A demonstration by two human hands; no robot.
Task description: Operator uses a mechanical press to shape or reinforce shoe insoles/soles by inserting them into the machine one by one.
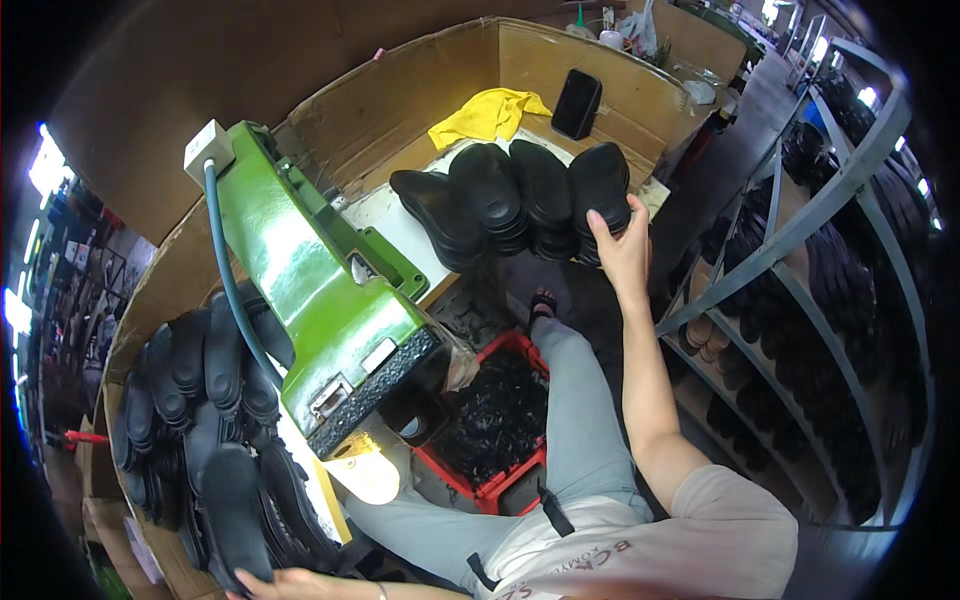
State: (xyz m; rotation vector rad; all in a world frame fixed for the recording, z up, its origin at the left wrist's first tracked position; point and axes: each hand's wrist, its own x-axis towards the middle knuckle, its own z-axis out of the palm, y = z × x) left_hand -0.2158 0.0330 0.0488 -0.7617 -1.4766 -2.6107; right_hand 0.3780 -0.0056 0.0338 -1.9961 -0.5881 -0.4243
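Note:
Several stacks of black shoe soles stand in a row on the white work surface. My right hand [625,250] is closed on the near end of the rightmost stack of soles [598,175], thumb on the front and fingers round the side. Far to the left, my left hand [268,583] pinches the near end of a black sole [233,500]. That sole lies over a large pile of similar soles [190,355]. Part of the left hand is cut off by the lower edge. Between my hands stands a green machine [320,270] with a lit lamp [368,472] beneath its head.
A red crate [492,500] of black scraps sits on the floor by my legs. Cardboard walls [420,75] surround the work surface, with a yellow cloth [490,115] and a black phone [577,104] at the back. A metal rack [800,235] with black soles stands at right.

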